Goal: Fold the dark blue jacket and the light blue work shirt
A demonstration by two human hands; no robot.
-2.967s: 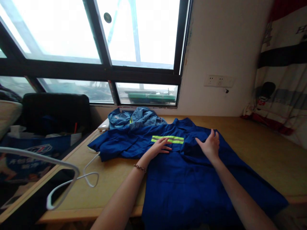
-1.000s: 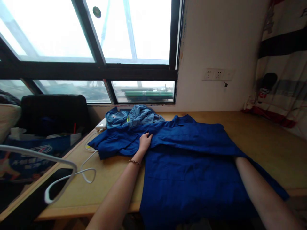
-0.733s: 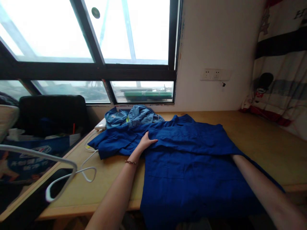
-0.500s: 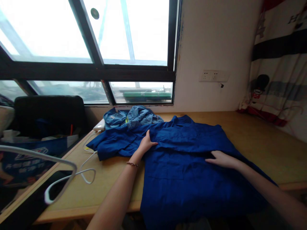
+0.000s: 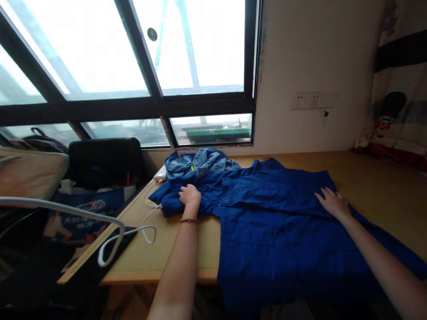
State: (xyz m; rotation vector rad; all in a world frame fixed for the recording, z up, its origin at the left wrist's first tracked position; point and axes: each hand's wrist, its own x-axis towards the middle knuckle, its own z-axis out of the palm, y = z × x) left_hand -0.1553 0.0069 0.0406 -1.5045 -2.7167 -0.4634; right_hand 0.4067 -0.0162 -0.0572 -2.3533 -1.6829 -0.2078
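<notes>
A blue button-up work shirt point(image 5: 260, 213) lies spread on the wooden table, its lower part hanging over the front edge. On the sleeve at the left rests my left hand point(image 5: 190, 194), palm down with slightly bent fingers and no fabric visibly gripped. My right hand point(image 5: 333, 203) lies on the shirt's right side with its fingers spread, holding nothing. Shallow creases run across the shirt's middle, and a button shows near its left side. Behind the left sleeve sits a crumpled lighter blue garment point(image 5: 210, 161).
A white power strip point(image 5: 160, 174) and white cable point(image 5: 148, 227) lie by the table's left edge. A thicker white curved bar or cord point(image 5: 66, 205) crosses the left foreground. A black chair point(image 5: 106, 153) and printed bag point(image 5: 90, 218) stand left of the wooden table point(image 5: 160, 262).
My left hand has moved from the shirt's chest out onto the left sleeve. My right hand has moved farther up the right side, its fingers now spread. The view has turned slightly left.
</notes>
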